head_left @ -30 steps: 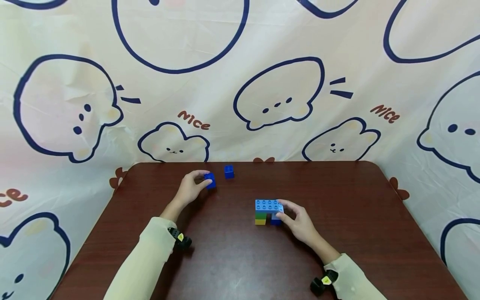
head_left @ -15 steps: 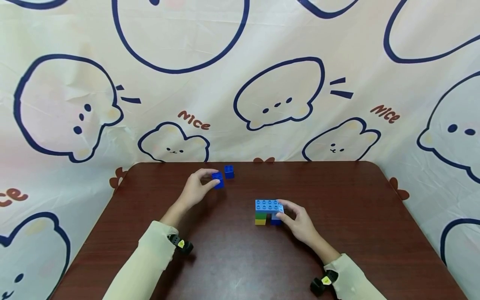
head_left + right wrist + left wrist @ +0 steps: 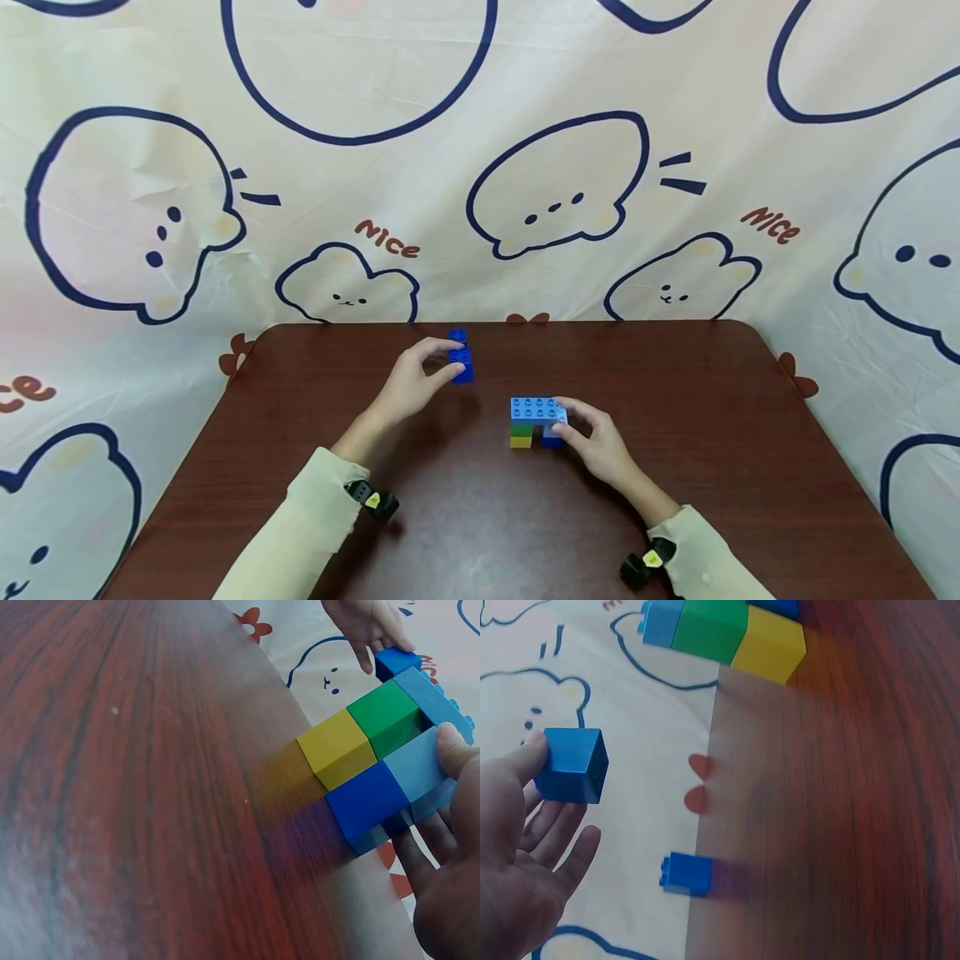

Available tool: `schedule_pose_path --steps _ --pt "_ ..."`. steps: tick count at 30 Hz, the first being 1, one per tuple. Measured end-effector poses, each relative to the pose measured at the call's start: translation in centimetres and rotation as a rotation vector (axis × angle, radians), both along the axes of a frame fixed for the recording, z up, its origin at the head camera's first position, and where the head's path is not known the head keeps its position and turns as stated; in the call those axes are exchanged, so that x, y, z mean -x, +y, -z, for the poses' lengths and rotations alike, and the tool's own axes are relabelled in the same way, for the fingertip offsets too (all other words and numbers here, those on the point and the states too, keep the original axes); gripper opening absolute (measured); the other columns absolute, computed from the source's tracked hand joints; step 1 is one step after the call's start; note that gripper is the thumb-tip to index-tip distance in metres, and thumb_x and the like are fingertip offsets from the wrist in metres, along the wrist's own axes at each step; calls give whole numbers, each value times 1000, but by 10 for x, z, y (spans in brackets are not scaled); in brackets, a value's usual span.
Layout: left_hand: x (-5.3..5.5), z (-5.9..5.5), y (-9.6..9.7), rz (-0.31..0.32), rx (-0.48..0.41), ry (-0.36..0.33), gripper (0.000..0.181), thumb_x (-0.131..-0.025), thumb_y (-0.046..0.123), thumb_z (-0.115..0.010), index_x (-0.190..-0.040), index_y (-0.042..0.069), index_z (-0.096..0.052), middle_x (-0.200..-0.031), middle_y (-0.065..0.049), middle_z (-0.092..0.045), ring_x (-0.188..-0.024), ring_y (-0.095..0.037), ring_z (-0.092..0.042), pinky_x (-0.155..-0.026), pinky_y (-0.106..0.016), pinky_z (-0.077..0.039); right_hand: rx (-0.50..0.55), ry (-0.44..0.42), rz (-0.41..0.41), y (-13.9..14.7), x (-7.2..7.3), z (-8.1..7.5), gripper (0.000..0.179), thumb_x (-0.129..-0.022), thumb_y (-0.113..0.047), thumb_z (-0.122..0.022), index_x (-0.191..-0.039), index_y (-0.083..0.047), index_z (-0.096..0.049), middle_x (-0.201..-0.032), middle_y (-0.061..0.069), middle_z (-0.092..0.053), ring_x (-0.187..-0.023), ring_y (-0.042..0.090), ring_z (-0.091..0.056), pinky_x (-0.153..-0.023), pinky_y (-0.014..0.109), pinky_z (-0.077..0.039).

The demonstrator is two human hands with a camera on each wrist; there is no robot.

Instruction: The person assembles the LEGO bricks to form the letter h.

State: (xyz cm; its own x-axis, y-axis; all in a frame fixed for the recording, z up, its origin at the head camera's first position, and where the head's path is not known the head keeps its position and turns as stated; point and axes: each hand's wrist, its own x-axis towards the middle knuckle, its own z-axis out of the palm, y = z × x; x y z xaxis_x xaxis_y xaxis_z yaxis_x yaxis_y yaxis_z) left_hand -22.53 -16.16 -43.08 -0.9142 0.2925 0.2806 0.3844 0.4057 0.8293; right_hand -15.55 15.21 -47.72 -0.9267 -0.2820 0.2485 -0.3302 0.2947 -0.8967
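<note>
My left hand (image 3: 411,385) pinches a dark blue toy brick (image 3: 571,765) between thumb and fingers, held above the table. Under my right hand (image 3: 600,439) stands a small bridge of bricks: a light blue studded brick (image 3: 534,409) lies across the top. Its left leg is a green brick (image 3: 384,718) over a yellow brick (image 3: 337,750). The right leg has a light blue brick (image 3: 417,766) over a dark blue brick (image 3: 369,801). Thumb and fingers of my right hand grip the bridge's right end.
Another dark blue brick (image 3: 688,874) stands at the back of the table, partly hidden behind the held brick in the head view. The brown wooden table (image 3: 645,367) ends at a patterned cloth (image 3: 435,192) hanging behind it.
My left hand has carried the dark blue brick to the right, closer to the bridge and in front of the brick at the back. The right hand and the bridge have stayed in place.
</note>
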Motion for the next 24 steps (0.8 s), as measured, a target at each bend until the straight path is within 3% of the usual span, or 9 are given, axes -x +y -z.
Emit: schedule_pose_path --steps 10,18,24 --pt "-14 -8 24 68 -24 -23 30 -96 13 -72 -126 10 -69 -117 -7 -66 -103 -26 -63 -90 -42 -56 13 -5 -3 0 1 2 37 -97 -2 -66 -132 8 -60 -119 21 -69 -99 18 -62 -89 30 -53" --pt "-22 -9 43 139 -50 -14 29 -95 16 -73 -124 10 -70 -114 -6 -67 -101 -23 -61 -91 -50 -54 25 8 10 5 14 33 39 -98 -2 -66 -136 4 -60 -122 18 -69 -100 13 -62 -89 24 -52" --pt "-26 -6 55 164 -39 4 29 -95 16 -74 -123 11 -70 -115 -4 -67 -100 -21 -62 -91 -46 -55 64 3 -8 7 17 39 38 -99 -9 -67 -135 -2 -62 -120 12 -70 -100 16 -62 -89 25 -53"
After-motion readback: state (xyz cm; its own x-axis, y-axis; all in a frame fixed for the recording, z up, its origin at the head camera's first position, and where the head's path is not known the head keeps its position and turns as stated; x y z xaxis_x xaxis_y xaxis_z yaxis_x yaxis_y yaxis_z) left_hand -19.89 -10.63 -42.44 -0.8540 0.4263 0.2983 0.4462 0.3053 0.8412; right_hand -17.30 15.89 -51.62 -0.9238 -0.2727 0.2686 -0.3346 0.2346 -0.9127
